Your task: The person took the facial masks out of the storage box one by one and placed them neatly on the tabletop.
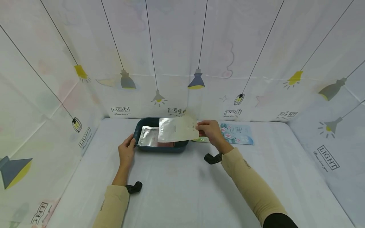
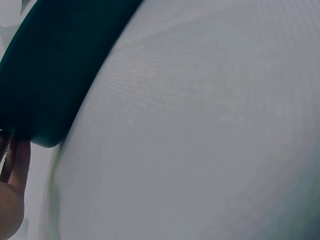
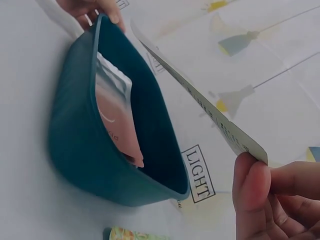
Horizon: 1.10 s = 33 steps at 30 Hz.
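Note:
A dark teal plastic bin (image 1: 161, 149) stands near the far side of the table. My left hand (image 1: 126, 150) holds its left end, with fingers on both sides of the rim in the right wrist view. Between thumb and fingers, my right hand (image 1: 210, 130) pinches the right edge of a flat cream-and-silver sachet (image 1: 176, 129), tilted above the bin. Inside the bin lies a silver-and-pink sachet (image 3: 119, 117), partly hidden in the head view. The left wrist view shows mostly the bin's outer wall (image 2: 55, 70) and a few fingers of my left hand (image 2: 15, 185).
A light blue flowered packet (image 1: 239, 133) lies on the table right of my right hand. A green patterned packet (image 3: 137, 234) lies by the bin's right end, mostly hidden in the head view. Behind the white table (image 1: 171, 190) hangs a lamp-printed cloth (image 1: 171, 41).

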Each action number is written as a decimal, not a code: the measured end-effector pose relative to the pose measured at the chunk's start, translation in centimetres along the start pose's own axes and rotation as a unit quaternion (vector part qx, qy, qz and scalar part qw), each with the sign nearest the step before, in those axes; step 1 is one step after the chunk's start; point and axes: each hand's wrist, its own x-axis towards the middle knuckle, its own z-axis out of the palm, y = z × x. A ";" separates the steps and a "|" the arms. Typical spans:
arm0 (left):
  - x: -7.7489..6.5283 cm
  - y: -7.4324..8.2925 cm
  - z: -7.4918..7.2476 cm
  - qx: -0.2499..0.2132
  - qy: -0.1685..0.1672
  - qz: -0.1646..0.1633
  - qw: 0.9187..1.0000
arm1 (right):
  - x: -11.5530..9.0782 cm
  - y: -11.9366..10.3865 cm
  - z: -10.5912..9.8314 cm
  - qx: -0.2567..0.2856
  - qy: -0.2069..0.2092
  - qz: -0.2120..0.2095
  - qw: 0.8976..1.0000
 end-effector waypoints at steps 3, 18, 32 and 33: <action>0.0 0.0 0.0 0.001 0.000 0.000 1.000 | -0.4 0.5 -0.9 -0.002 0.003 0.000 1.000; -0.2 0.1 -0.1 0.007 0.005 -0.002 1.000 | -2.5 3.3 -6.2 0.009 0.026 0.015 1.000; 0.0 0.1 0.0 0.004 0.005 0.000 1.000 | -4.1 6.5 -9.8 0.024 0.056 0.059 0.996; 0.0 0.1 0.0 0.004 0.006 0.001 1.000 | -4.1 6.8 -10.0 0.025 0.058 0.061 0.996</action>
